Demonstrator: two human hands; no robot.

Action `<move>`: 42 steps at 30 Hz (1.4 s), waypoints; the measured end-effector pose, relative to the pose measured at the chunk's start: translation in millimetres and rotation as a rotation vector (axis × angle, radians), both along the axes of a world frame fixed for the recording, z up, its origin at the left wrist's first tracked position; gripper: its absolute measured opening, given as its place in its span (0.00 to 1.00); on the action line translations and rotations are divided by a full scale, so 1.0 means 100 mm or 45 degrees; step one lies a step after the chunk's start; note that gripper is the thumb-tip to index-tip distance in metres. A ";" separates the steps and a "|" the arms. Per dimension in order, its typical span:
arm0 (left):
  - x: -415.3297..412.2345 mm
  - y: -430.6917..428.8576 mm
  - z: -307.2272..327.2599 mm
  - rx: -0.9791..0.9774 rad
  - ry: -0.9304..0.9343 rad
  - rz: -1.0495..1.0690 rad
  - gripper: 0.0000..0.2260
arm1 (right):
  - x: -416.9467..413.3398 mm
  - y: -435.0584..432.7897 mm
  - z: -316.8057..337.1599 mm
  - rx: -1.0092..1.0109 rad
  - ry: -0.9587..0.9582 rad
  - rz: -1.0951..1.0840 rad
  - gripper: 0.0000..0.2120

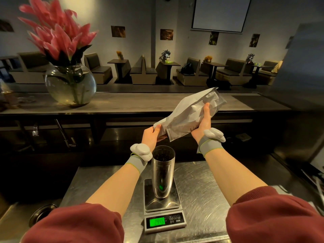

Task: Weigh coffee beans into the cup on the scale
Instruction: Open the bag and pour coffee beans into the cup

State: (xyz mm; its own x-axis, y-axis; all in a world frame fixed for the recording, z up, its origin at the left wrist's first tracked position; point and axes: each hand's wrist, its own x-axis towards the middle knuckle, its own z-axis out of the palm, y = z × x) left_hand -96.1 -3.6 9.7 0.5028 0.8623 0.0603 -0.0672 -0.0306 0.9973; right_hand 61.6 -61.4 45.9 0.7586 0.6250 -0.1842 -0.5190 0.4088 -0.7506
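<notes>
A tall steel cup [163, 174] stands upright on the platform of a digital scale [164, 206], with dark coffee beans visible inside its rim. The scale's green display is lit. Above and behind the cup, a silver foil coffee bag [189, 113] is tilted, its mouth low at the left and its base high at the right. My left hand [151, 135] pinches the bag's mouth end just above the cup. My right hand [204, 123] grips the bag's body from below. Both wrists carry grey bands with white trackers.
The scale sits on a scratched steel worktop [206, 190]. A sink with a drain [43, 213] lies at the lower left. Behind runs a raised bar counter [140, 102] bearing a round glass vase of pink flowers [70, 85]. Café booths stand beyond.
</notes>
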 end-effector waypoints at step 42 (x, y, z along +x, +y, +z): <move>0.02 0.07 -0.03 0.065 0.072 0.035 0.16 | -0.03 -0.03 0.06 -0.011 0.004 -0.043 0.41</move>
State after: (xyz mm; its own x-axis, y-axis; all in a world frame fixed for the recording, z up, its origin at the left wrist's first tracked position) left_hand -94.3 2.9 6.2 0.4826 0.8725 0.0769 -0.0091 -0.0827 0.9965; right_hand 58.2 -64.4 51.9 0.7788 0.5972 -0.1920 -0.5074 0.4197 -0.7526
